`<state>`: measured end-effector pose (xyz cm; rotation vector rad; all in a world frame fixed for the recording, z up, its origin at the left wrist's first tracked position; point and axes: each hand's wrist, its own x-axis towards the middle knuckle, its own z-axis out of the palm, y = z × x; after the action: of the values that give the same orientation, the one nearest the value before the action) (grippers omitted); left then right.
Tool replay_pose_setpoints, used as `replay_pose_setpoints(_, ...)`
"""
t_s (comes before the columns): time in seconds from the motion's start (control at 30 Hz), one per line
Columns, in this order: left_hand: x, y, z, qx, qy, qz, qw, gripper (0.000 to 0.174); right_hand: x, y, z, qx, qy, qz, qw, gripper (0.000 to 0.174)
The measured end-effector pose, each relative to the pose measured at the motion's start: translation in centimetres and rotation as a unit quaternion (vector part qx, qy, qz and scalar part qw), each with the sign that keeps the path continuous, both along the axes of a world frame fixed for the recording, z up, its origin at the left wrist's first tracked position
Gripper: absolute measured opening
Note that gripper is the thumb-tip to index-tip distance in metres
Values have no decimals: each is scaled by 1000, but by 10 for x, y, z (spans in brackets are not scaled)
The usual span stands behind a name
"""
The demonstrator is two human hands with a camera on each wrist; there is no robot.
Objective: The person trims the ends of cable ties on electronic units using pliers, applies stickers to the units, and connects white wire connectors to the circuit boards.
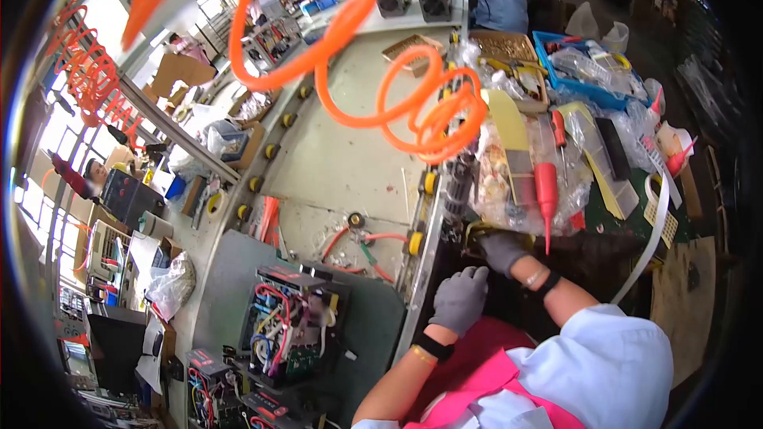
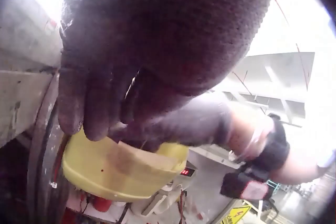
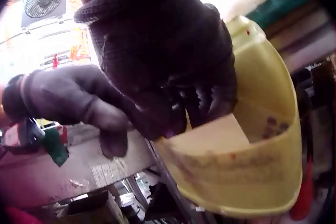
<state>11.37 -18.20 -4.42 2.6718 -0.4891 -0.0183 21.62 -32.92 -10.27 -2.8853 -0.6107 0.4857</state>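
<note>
A yellow bin [image 3: 236,182] with a pale card [image 3: 212,137] across its front and small dark pieces inside fills the lower right of the right wrist view. The gloved right hand [image 3: 168,50] dips its bent fingers into this bin; the fingertips are hidden. Beside it, the gloved left hand [image 3: 73,95] hangs with relaxed fingers, nothing seen in them. In the left wrist view the left hand [image 2: 157,35] is close above the yellow bin [image 2: 121,171]. The head view has the left hand [image 1: 461,300] lower and left of the right hand [image 1: 503,253].
An open device with wires [image 1: 290,326] stands on the green mat at lower left. Beyond the hands lie a red-handled screwdriver [image 1: 559,131], a red bottle [image 1: 546,187] and a blue crate [image 1: 548,52]. An orange coiled hose [image 1: 342,28] hangs overhead.
</note>
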Motion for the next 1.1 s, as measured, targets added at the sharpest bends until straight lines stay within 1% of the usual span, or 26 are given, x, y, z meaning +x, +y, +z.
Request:
replay_pose_setpoints(0.07, -27, 3, 24, -43, 4, 8, 999, 27, 6, 3, -13, -22, 19, 11, 1000, 24)
replay_pose_setpoints(0.13, -54, 10, 39, -89, 12, 19, 996, 28, -2, 11, 24, -79, 26, 46, 995, 23)
replay_pose_setpoints(0.2, -83, 22, 56, -157, 11, 33, 987, 29, -1, 13, 13, -112, 21, 67, 991, 23)
replay_pose_setpoints(0.23, -98, 30, 64, -173, 0, 46, 984, 30, -6, 9, 15, -82, 8, 51, 995, 24)
replay_pose_setpoints(0.27, -115, 37, 71, -189, -11, 62, 980, 31, -10, 5, 20, -46, -11, 57, 997, 25)
replay_pose_setpoints(0.33, -153, 51, 83, -244, -8, 136, 960, 29, -14, 4, 26, -73, 7, 67, 995, 24)
replay_pose_setpoints(0.4, -193, 65, 96, -257, -7, 205, 944, 27, -11, -6, 4, -40, -15, 100, 994, 23)
replay_pose_setpoints(0.5, -253, 79, 103, -257, -16, 338, 905, 24, -12, -13, 23, -47, -10, 112, 993, 25)
replay_pose_setpoints(0.53, -270, 81, 103, -249, -49, 372, 893, 24, -12, -15, 28, -60, -7, 117, 991, 26)
replay_pose_setpoints(0.6, -299, 85, 117, -221, -52, 427, 875, 24, -23, -14, 59, -80, -3, 122, 989, 27)
replay_pose_setpoints(0.63, -313, 86, 126, -212, -48, 448, 867, 24, -28, -11, 77, -107, 16, 123, 987, 28)
replay_pose_setpoints(0.67, -325, 87, 136, -232, -44, 466, 853, 23, -35, -6, 95, -95, 10, 130, 987, 29)
replay_pose_setpoints(0.73, -360, 99, 145, -221, -56, 477, 849, 23, -49, 4, 125, -72, -4, 139, 988, 31)
replay_pose_setpoints(0.77, -379, 107, 152, -230, -75, 494, 835, 21, -53, 8, 130, -12, -28, 171, 985, 36)
replay_pose_setpoints(0.8, -393, 115, 161, -240, -94, 510, 821, 19, -56, 17, 135, 66, -20, 204, 976, 37)
replay_pose_setpoints(0.87, -410, 133, 187, -278, -149, 571, 758, 16, -60, 45, 145, 220, -2, 270, 937, 39)
replay_pose_setpoints(0.93, -428, 172, 211, -171, -174, 596, 765, 17, -54, 85, 136, 325, 15, 276, 904, 45)
replay_pose_setpoints(1.0, -439, 223, 213, -160, -211, 630, 730, 26, -47, 134, 132, 433, 67, 257, 861, 51)
replay_pose_setpoints(1.03, -443, 250, 213, -88, -198, 626, 749, 33, -37, 159, 104, 499, 64, 266, 822, 55)
replay_pose_setpoints(1.07, -447, 273, 210, -15, -182, 624, 760, 39, -37, 178, 101, 462, 8, 249, 851, 52)
replay_pose_setpoints(1.1, -448, 293, 207, 32, -153, 617, 771, 48, -25, 196, 75, 485, -28, 287, 826, 48)
